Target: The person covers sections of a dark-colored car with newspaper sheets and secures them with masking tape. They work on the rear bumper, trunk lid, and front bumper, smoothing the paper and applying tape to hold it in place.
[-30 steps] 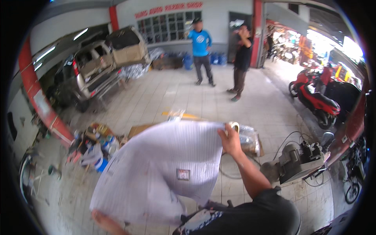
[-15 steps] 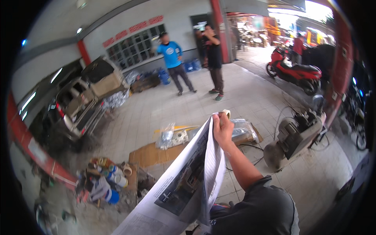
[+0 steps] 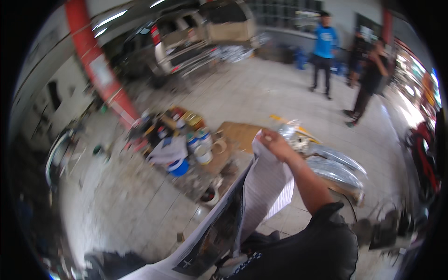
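Ahead of me my right hand (image 3: pixel 275 143) is closed on the upper corner of a large newspaper sheet (image 3: pixel 270 186). The sheet hangs down slantwise toward the lower left, folded along its length, with a dark printed picture on one face. My right arm, in a dark short sleeve (image 3: pixel 303 242), reaches up from the lower right. Beyond the hand, plastic-wrapped parts (image 3: pixel 333 170) lie on flat cardboard (image 3: pixel 240 134) on the floor. My left hand does not show.
Cans and bottles (image 3: pixel 200 147) crowd a low table on the left, with a blue bucket (image 3: pixel 177 167). A red post (image 3: pixel 100 65) rises behind it. A vehicle with its rear opened (image 3: pixel 186 51) stands farther back. People stand at the back right, one in a blue shirt (image 3: pixel 325 42).
My view has swung left, so the cluttered table and vehicle sit farther right in it. The newspaper has opened out a little below my right hand, which still grips its corner.
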The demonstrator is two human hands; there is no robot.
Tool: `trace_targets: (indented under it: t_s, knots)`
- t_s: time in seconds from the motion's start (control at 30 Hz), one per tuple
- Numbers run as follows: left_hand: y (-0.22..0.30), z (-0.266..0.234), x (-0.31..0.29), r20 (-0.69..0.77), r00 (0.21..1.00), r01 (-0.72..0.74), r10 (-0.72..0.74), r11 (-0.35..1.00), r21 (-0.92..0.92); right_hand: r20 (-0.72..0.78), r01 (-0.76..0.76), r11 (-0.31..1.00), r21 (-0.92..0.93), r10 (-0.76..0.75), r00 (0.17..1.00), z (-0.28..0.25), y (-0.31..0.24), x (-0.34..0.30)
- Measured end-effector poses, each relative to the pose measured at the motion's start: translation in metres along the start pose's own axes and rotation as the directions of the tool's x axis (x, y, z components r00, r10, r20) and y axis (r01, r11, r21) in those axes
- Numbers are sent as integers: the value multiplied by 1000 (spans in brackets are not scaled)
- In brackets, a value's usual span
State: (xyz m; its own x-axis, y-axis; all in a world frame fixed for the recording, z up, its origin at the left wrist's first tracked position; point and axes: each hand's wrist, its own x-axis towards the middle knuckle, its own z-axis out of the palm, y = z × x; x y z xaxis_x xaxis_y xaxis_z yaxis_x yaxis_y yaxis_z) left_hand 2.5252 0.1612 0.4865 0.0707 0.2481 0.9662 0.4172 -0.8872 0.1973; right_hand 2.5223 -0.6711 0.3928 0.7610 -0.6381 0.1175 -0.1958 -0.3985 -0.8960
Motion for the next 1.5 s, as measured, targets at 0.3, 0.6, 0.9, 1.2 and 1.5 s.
trace_targets:
  t_s: [0.3, 0.6, 0.9, 1.2, 1.5]
  knots:
    - [-27, -64, 55, 373, 896, 267, -240, 964, -20, -260, 252, 819, 516, -130, 957, 139, -259, 350]
    - [89, -87, 4, 261, 946, 137, -193, 966, 219, -516, 540, 731, -417, -679, 522, 243, -189, 472]
    - [162, -121, -21, 233, 861, 454, -451, 890, 45, -112, 756, 504, -418, -854, 508, 440, -17, 404]
    - [132, -273, -118, 91, 689, 689, -719, 689, 227, -265, 347, 789, -508, -526, 808, 464, 75, 397]
    - [66, -436, -169, 35, 699, 687, -714, 684, 244, 720, 276, 676, 683, -561, -408, 480, -37, -176]
